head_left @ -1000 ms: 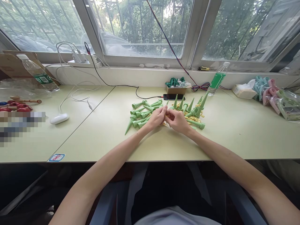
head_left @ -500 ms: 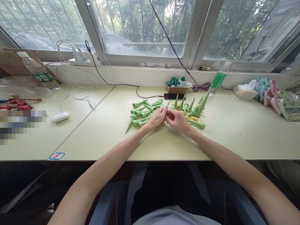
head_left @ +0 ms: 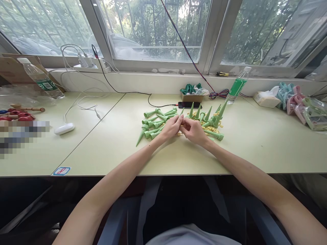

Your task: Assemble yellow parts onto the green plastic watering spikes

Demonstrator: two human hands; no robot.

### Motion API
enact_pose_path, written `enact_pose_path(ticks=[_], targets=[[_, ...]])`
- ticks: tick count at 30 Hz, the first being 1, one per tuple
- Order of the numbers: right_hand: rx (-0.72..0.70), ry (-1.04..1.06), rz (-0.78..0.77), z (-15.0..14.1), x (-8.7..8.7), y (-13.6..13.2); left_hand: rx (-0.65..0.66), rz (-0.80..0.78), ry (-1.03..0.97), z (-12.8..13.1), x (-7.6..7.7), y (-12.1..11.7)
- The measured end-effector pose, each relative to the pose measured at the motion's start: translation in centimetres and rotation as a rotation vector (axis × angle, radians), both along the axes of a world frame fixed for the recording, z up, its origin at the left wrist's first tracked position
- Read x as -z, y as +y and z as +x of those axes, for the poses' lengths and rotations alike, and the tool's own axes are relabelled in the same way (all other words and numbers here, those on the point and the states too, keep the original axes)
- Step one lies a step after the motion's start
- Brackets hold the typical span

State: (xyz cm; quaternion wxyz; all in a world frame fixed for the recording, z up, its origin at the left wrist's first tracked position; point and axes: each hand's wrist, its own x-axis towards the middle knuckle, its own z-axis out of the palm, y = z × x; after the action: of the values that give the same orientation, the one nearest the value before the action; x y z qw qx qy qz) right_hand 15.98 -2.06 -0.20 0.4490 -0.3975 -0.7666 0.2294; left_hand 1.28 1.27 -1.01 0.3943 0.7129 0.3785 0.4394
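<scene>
My left hand [head_left: 172, 126] is closed around a green plastic watering spike, whose tip [head_left: 182, 111] pokes up above the fingers. Touching it from the right, my right hand [head_left: 193, 130] is closed in a pinch at the spike's lower end; whatever the fingertips hold is hidden. Left of the hands lies a pile of green spikes [head_left: 153, 124] with ridged caps. Behind and right of my right hand, several more spikes [head_left: 208, 114] stand upright or lean among small yellow plastic pieces [head_left: 212, 129]. One spike [head_left: 216, 135] lies on its side by my right wrist.
A black phone [head_left: 189, 105] on a cable lies behind the spikes, before a small box [head_left: 192, 98]. A water bottle [head_left: 236, 85] and tissue pack [head_left: 266, 99] stand back right. A white mouse-like device [head_left: 64, 128] and red-and-wood items [head_left: 21, 115] lie left on the table [head_left: 109, 149].
</scene>
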Motion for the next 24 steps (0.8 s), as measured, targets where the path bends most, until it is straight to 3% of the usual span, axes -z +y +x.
enact_pose_path(ticks=[24], targets=[[0.011,0.003,0.009,-0.02,-0.14,-0.03,-0.049,0.031,-0.004,0.21,-0.23,-0.19]])
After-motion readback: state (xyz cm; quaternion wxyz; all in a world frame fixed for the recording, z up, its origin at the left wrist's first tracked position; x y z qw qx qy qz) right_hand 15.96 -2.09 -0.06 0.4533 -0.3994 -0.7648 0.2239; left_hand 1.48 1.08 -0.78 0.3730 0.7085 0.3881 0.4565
